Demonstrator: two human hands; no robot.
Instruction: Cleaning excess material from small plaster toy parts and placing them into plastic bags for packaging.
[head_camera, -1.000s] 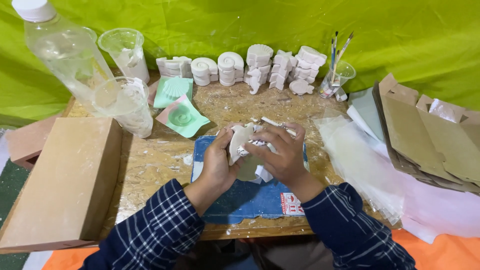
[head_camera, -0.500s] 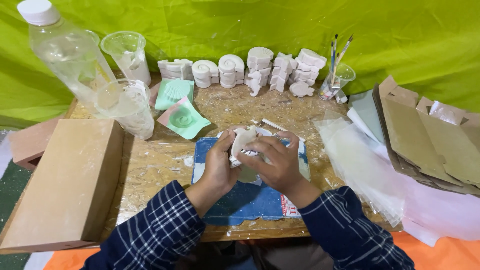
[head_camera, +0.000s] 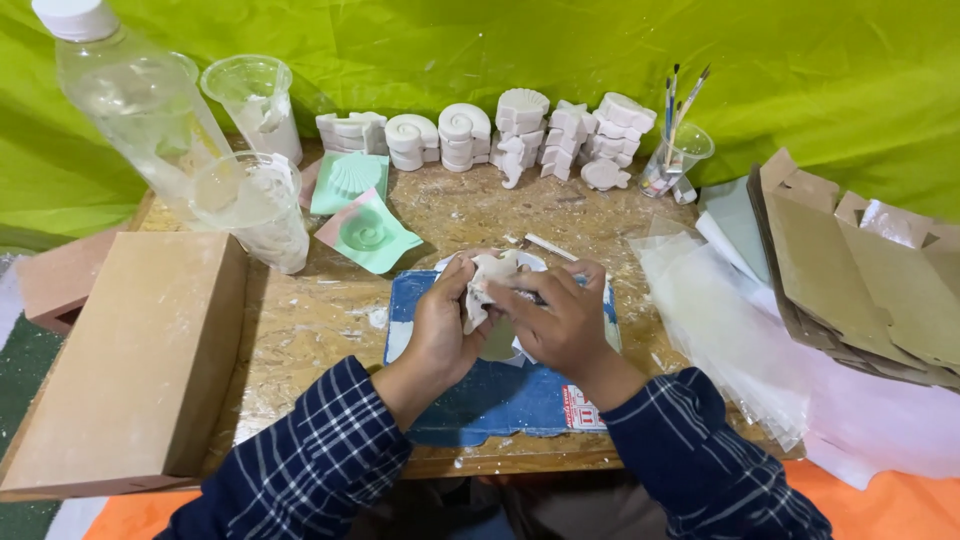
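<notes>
My left hand (head_camera: 440, 325) and my right hand (head_camera: 560, 320) both grip a small white plaster cast (head_camera: 487, 283) held just above a blue cloth (head_camera: 490, 395) on the wooden table (head_camera: 310, 330). The fingers of both hands wrap around the piece and hide most of its shape. A thin white stick (head_camera: 550, 247) lies on the table just beyond my right hand.
Rows of white plaster shell casts (head_camera: 500, 135) line the back. Two green moulds (head_camera: 360, 215), two plastic cups (head_camera: 255, 205) and a clear bottle (head_camera: 130, 100) stand at left. A brown box (head_camera: 130, 350) lies far left. Brushes in a cup (head_camera: 675, 150), plastic sheets (head_camera: 730, 320) and cardboard (head_camera: 860, 280) lie right.
Both hands have turned and shifted the plaster piece slightly between the fingers, staying over the blue cloth. Nothing else on the table has moved.
</notes>
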